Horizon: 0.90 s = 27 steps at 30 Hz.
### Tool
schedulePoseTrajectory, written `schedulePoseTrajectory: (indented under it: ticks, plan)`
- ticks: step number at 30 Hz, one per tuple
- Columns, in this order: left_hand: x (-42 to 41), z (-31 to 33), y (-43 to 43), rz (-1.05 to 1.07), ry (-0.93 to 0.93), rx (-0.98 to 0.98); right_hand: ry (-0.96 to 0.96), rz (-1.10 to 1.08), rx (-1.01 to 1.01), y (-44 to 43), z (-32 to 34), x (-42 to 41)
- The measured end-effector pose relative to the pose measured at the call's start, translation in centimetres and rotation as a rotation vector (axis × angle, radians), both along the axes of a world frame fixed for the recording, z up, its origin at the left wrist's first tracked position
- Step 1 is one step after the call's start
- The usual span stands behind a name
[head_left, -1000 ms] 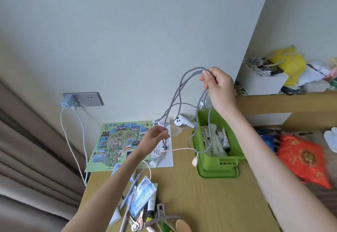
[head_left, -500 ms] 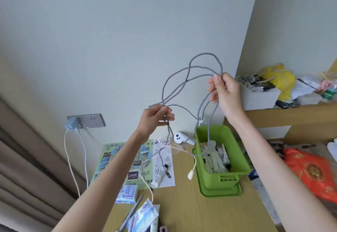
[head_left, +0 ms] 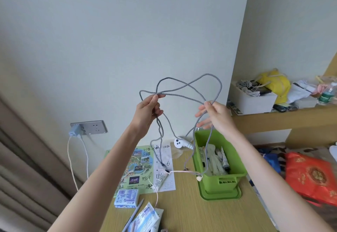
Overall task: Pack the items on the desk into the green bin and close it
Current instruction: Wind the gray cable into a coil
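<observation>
Both hands are holding a grey cable (head_left: 182, 87) up in the air above the desk (head_left: 184, 211). Left hand (head_left: 147, 112) is pinching it between thumb and fingertips at one end of the raised loops; right hand (head_left: 216, 114) is gripping it between thumb and forefinger at the other end, its remaining fingers spread loose. Between the two hands the cable is arching in a couple of crossing loops, and from each hand strands are hanging down: those under the left hand are reaching the paper below, while one under the right hand is dropping into the green bin (head_left: 218, 177).

That bin is sitting open near the desk's right edge, standing on its lid (head_left: 221, 194), with tubes and packets already inside. A thin pale cord (head_left: 182, 172) is running across the desk to the bin's near-left corner. Behind the bin's left side a white controller (head_left: 179, 143) is lying by the desk's back edge. A green map (head_left: 135, 166) and a white sheet are lying flat toward the back left, with a blue packet (head_left: 126, 198) just in front of them and more packets at the near edge.

A socket (head_left: 91, 127) on the wall is carrying a blue charger.
</observation>
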State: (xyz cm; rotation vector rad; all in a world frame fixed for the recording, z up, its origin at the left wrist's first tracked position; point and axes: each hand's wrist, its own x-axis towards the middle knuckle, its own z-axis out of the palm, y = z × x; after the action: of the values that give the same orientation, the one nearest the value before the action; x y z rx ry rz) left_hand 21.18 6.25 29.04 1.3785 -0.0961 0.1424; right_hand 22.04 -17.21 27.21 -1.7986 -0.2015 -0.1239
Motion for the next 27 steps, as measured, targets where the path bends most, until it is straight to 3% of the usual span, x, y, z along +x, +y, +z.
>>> schedulePoseTrajectory:
  ticks: [4, 9, 14, 17, 20, 22, 27]
  plan:
    - [-0.5, 0.3, 0.6, 0.012, 0.004, 0.042, 0.082, 0.038, -0.186, 0.5, -2.1, 0.1]
    - [-1.1, 1.3, 1.7, 0.030, 0.013, 0.050, 0.127, 0.121, -0.663, 2.1, -3.7, -0.4]
    - [-2.2, 1.1, 2.9, 0.034, 0.031, 0.282, 0.011, -0.005, -1.044, 3.8, -4.2, -1.6]
    - [-2.9, 0.6, 3.1, -0.010, 0.052, 0.373, -0.202, -0.154, -0.949, 5.4, -3.1, -2.4]
    - [-3.3, 0.3, 2.9, -0.051, 0.059, 0.416, -0.399, -0.014, -0.692, 7.1, -1.9, -2.8]
    - [-3.5, 0.3, 2.8, -0.103, 0.048, 0.486, -0.488, 0.087, -0.651, 8.0, -1.5, -2.9]
    - [-3.8, 0.8, 2.9, -0.128, 0.022, 0.669, -0.432, 0.088, -0.594, 9.1, -1.6, -2.5]
